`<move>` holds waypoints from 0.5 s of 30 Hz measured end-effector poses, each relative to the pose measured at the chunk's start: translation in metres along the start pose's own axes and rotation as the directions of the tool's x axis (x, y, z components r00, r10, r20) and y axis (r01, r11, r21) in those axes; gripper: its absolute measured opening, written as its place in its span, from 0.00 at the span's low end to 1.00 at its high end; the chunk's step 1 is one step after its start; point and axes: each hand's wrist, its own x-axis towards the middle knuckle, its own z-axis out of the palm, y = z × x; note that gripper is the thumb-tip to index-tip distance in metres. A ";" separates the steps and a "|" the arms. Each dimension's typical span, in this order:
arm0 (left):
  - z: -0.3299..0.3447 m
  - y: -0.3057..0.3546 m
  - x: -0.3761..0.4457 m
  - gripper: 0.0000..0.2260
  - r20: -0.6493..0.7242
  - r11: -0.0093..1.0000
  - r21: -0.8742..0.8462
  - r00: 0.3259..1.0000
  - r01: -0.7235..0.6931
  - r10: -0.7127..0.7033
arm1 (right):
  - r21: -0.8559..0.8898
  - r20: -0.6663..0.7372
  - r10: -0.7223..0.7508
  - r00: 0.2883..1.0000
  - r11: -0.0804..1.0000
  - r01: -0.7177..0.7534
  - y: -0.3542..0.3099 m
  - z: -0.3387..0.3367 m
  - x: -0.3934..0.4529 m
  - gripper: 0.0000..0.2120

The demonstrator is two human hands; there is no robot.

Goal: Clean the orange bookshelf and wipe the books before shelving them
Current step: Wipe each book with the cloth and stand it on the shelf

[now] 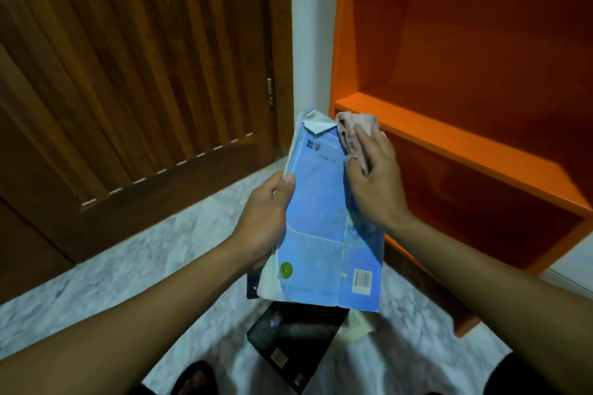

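A light blue paperback book (pixel 321 218) with a dog-eared top corner is held up in front of me. My left hand (pixel 266 218) grips its left edge, thumb on the cover. My right hand (pixel 375 176) presses a pinkish white cloth (pixel 356 128) flat against the upper right of the cover. The orange bookshelf (pixel 449 138) stands to the right, with nothing visible on its shelves.
A black book (pixel 288 340) lies on the pale marble floor (pixel 160 266) below the blue one, with a pale book (pixel 356 327) partly showing beside it. A dark slatted wooden door (pixel 128 74) fills the left. A dark sandal (pixel 195 378) shows at the bottom edge.
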 end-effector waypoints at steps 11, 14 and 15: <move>0.002 -0.018 0.026 0.18 0.032 0.831 -0.510 0.971 0.221 -0.239 | -0.010 0.260 -0.272 0.927 0.959 0.284 -0.015 0.052 -0.063 0.29; -0.017 -0.019 0.034 0.24 0.028 0.729 -0.627 0.944 0.273 -0.330 | 0.060 0.342 -0.339 0.876 0.939 0.340 -0.010 0.053 -0.078 0.26; -0.023 -0.019 0.035 0.24 0.017 0.709 -0.645 0.933 0.285 -0.360 | 0.088 0.383 -0.359 0.851 0.931 0.353 -0.008 0.052 -0.082 0.26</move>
